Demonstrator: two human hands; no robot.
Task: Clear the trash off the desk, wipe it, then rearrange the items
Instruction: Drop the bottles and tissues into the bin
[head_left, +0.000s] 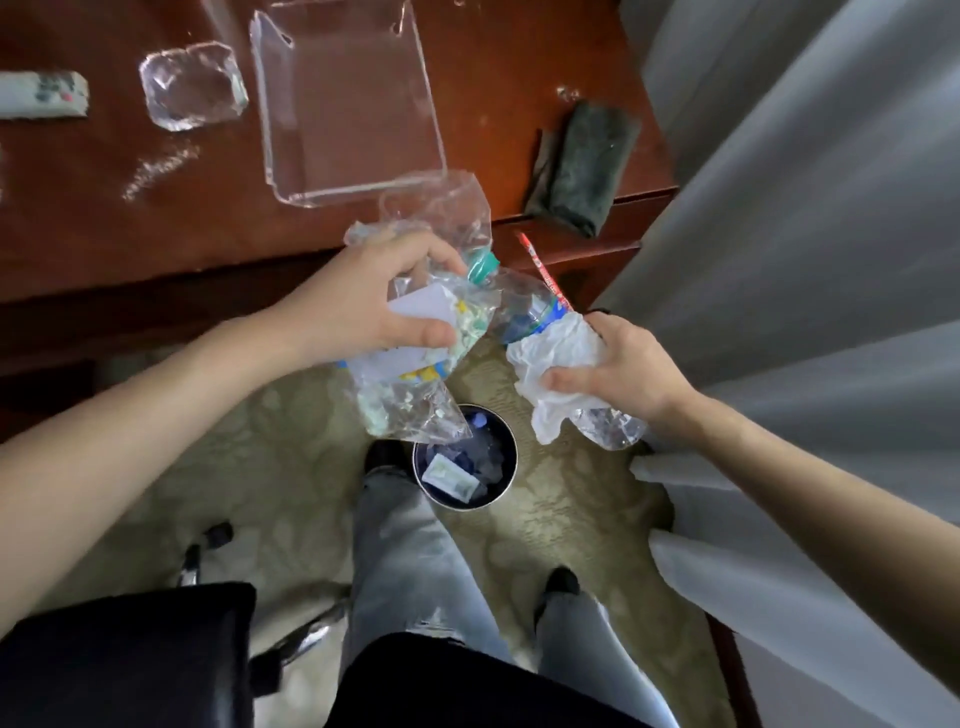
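Both hands are off the desk (156, 234), past its front edge and above the bin (514, 457) on the carpet.

Left hand (374, 296): fingers and thumb curled tight round a clear plastic bag (410, 410) stuffed with paper and scraps. The bag's lower tip hangs just over the bin's left rim.

Right hand (618, 374): fingers clamped on a crushed bottle (524, 312) with a white tissue (561, 358) bunched against it. A red striped stick (543, 273) pokes up from the same grip.

Key relation: the bin sits below and between the hands. The bag is almost straight above its opening, so the left hand is nearer for the drop. The bottle's long axis runs diagonally, cap toward the desk and base low to the right of the bin. My guess is it needs a shift left before letting go.

Left on the desk: a dark cloth (582, 166) at the right edge, a clear tray (363, 189) near the front edge, a glass block (192, 85), and a remote (41, 96) at far left. Wiping not yet begun, I judge.
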